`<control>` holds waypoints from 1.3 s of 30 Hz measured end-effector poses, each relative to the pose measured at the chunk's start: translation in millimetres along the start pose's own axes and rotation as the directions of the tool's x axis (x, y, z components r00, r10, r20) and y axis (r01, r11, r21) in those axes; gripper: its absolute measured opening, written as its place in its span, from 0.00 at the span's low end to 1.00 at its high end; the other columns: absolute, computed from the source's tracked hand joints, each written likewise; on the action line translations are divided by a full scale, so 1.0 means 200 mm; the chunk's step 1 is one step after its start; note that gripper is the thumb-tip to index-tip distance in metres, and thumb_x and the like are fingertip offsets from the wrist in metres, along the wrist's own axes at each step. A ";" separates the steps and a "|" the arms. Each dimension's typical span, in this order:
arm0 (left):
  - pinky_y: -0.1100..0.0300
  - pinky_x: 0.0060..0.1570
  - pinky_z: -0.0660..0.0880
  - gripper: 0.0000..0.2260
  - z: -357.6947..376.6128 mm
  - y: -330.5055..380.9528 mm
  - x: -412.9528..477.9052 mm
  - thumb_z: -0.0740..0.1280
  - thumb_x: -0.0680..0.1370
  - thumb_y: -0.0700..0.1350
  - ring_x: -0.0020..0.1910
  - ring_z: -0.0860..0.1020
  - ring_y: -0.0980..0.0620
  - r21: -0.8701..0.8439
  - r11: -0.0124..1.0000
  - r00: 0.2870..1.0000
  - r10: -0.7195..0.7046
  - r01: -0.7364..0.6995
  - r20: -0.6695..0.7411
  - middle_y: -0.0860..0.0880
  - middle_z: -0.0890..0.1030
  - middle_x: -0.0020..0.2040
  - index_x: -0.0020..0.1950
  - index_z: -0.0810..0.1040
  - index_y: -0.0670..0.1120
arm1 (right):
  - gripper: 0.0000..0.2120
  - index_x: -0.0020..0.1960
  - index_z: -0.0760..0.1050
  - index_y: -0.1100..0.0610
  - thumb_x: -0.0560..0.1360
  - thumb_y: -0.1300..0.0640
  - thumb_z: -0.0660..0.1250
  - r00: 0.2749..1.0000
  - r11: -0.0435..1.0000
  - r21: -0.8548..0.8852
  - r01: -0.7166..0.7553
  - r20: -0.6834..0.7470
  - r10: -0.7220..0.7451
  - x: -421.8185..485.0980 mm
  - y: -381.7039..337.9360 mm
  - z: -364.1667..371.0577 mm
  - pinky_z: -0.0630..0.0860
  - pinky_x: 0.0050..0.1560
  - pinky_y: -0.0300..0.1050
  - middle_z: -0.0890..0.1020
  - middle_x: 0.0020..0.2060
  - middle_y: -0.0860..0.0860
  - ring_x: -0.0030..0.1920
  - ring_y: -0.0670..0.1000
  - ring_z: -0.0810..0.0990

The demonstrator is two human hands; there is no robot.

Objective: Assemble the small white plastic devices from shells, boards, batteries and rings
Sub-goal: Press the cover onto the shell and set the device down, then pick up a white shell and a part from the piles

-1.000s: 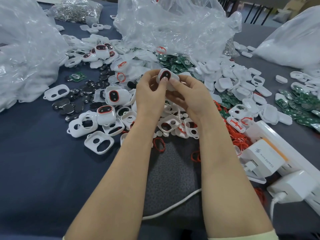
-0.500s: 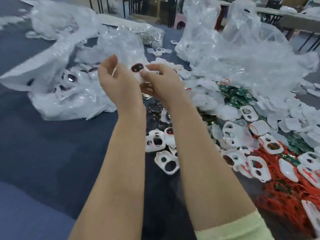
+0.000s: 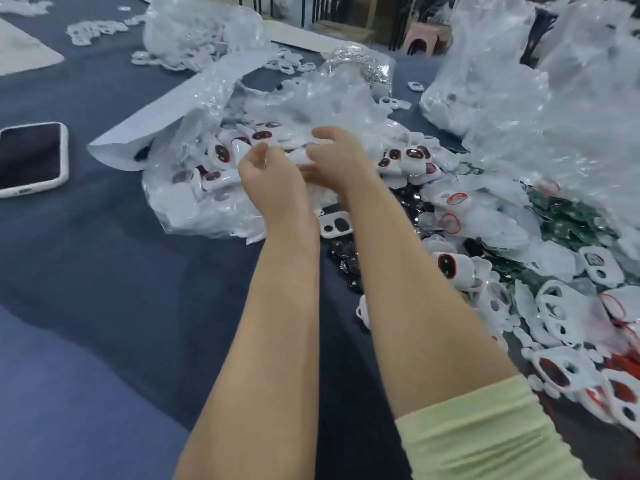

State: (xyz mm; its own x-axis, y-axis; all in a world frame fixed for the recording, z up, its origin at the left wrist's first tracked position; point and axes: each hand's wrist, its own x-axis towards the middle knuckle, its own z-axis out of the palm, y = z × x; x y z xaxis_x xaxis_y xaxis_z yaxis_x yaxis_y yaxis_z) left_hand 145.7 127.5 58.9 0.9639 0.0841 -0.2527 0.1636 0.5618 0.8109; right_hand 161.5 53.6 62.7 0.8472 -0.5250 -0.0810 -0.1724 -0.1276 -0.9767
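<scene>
My left hand and my right hand hover close together over a clear plastic bag that lies open on the blue cloth. Inside it sits a heap of assembled white devices with dark, red-ringed windows. Both hands have their fingers loosely apart and curled. A blurred white piece shows between them; whether a finger touches it I cannot tell. Below my right forearm lie dark coin batteries. Green boards, empty white shells and red rings are piled at the right.
A phone in a white case lies face up at the left. Large crumpled clear bags rise at the right and back. A silvery foil bag sits behind the open bag. Bare blue cloth spreads at the lower left.
My view and both hands have swung left from the parts pile to the open bag. The device pinched between my fingers earlier no longer shows in them, and the fingers have loosened.
</scene>
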 end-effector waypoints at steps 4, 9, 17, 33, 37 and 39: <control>0.71 0.41 0.71 0.09 0.02 -0.03 -0.02 0.57 0.80 0.38 0.50 0.72 0.54 0.068 0.992 0.995 0.104 -0.103 -0.011 0.42 0.76 0.61 0.58 0.73 0.43 | 0.07 0.49 0.75 0.61 0.77 0.67 0.60 0.985 0.979 -0.204 0.017 -0.167 -0.052 -0.08 0.05 -0.29 0.80 0.35 0.42 0.82 0.39 0.59 0.32 0.52 0.81; 0.63 0.52 0.74 0.09 0.04 -0.07 -0.09 0.58 0.79 0.36 0.49 0.74 0.54 0.114 0.975 0.981 0.193 -0.192 0.001 0.49 0.76 0.52 0.55 0.74 0.43 | 0.09 0.51 0.80 0.58 0.72 0.55 0.70 0.971 0.519 -0.843 0.142 0.220 0.091 -0.19 0.15 -0.27 0.76 0.54 0.46 0.81 0.49 0.55 0.51 0.57 0.78; 0.64 0.44 0.74 0.05 0.10 -0.15 -0.26 0.61 0.79 0.38 0.41 0.76 0.58 0.202 0.931 0.942 0.261 -0.304 0.213 0.51 0.77 0.46 0.51 0.73 0.47 | 0.13 0.36 0.74 0.62 0.78 0.60 0.62 0.979 0.792 -0.594 0.144 -0.029 -0.200 -0.30 0.15 -0.47 0.77 0.41 0.44 0.80 0.34 0.56 0.39 0.55 0.79; 0.55 0.46 0.80 0.03 0.34 -0.72 -0.98 0.64 0.81 0.44 0.44 0.81 0.50 0.492 0.859 0.590 -0.325 -0.144 0.739 0.49 0.81 0.44 0.48 0.75 0.48 | 0.12 0.51 0.78 0.60 0.74 0.51 0.70 0.891 0.992 -0.004 -0.124 -0.441 0.110 -0.97 0.51 -1.39 0.82 0.44 0.46 0.84 0.40 0.54 0.38 0.48 0.85; 0.58 0.38 0.82 0.02 0.33 -0.74 -0.94 0.61 0.82 0.44 0.39 0.81 0.52 0.494 0.868 0.705 -0.325 -0.042 0.631 0.49 0.78 0.47 0.52 0.71 0.46 | 0.05 0.48 0.78 0.55 0.74 0.55 0.68 0.743 0.838 -0.451 -0.308 -0.664 -0.084 -0.99 0.57 -1.44 0.75 0.47 0.44 0.82 0.45 0.51 0.47 0.52 0.81; 0.58 0.37 0.82 0.02 0.33 -0.75 -0.93 0.61 0.82 0.43 0.36 0.81 0.53 0.497 0.868 0.719 -0.339 -0.009 0.606 0.48 0.79 0.46 0.50 0.71 0.47 | 0.07 0.51 0.80 0.55 0.74 0.58 0.67 0.739 0.680 -0.587 -0.438 -0.666 -0.099 -0.96 0.60 -1.43 0.71 0.49 0.43 0.81 0.50 0.54 0.52 0.55 0.79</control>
State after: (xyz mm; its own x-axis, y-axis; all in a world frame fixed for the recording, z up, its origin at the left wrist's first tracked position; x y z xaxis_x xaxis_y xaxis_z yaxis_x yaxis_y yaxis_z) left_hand -43.7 -25.5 19.0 0.7654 -0.6289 -0.1369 0.2372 0.0779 0.9683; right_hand -166.5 -101.4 17.2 0.3087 -0.9360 0.1690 -0.7837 -0.3510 -0.5124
